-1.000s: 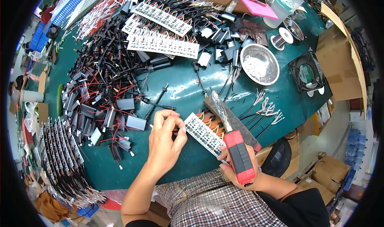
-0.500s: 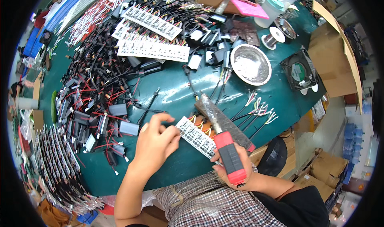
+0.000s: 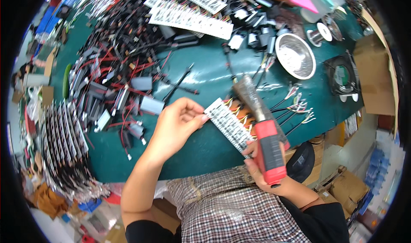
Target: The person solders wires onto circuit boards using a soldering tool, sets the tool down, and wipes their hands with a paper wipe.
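Observation:
A strip-shaped white circuit board panel [image 3: 229, 125] with rows of dark parts lies slanted before me, yellow and dark leads along its right side. My left hand [image 3: 180, 123] is closed, thumb and fingertips pinching the panel's upper left edge. In my right hand [image 3: 257, 166] is a red-and-black-handled tool [image 3: 270, 151] with a greyish barrel [image 3: 250, 97]; its exact kind I cannot make out. That hand's thumb and fingers also touch the panel's lower end. A dark flat bar [image 3: 280, 134] lies under the tool, partly hidden. Brown-orange material shows beneath the leads.
A heap of black cables and grey housings [image 3: 141, 82] covers the table's left. More white panels [image 3: 192, 20] lie at the back. A metal bowl [image 3: 295, 56], wire spool [image 3: 319, 34] and black fan [image 3: 341, 75] stand right. Stripped cables [image 3: 295, 108] lie nearby. Stacked panels [image 3: 64, 140] stand far left.
The view has shifted, so the table items sit further right and higher. My left fingers have come onto the panel's edge. My right hand still grips the tool.

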A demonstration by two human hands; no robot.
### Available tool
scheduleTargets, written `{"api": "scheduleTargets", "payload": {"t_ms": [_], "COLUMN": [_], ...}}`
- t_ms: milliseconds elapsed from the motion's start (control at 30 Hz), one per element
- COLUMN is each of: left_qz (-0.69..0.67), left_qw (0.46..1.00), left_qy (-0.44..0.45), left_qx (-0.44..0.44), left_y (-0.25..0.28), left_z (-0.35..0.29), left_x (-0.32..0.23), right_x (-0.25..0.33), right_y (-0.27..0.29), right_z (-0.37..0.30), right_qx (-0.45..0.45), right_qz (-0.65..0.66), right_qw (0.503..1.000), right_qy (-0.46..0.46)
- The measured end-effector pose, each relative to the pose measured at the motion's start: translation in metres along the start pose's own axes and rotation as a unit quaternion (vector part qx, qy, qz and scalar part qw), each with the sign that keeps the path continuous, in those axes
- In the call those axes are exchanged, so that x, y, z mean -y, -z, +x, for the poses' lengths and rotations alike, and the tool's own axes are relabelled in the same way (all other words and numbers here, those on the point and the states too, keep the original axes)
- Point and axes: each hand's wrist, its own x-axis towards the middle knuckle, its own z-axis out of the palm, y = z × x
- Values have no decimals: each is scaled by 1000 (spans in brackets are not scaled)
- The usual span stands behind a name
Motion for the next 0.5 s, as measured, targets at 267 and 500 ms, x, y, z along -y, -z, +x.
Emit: {"api": "scheduleTargets", "payload": {"t_ms": [267, 500], "left_qz": [-57, 11], "left_qw": [998, 998], "left_qy": [8, -11], "left_qx": [-10, -55], "left_y": [-7, -14], "left_z": [-4, -8], "left_x": [2, 3], "right_x": [-4, -3], "right_y": [1, 1], "right_z": [0, 5], "right_qx": [10, 4], "right_qz": [-60, -28], "right_qw": [998, 999], "right_qy": [2, 43]}}
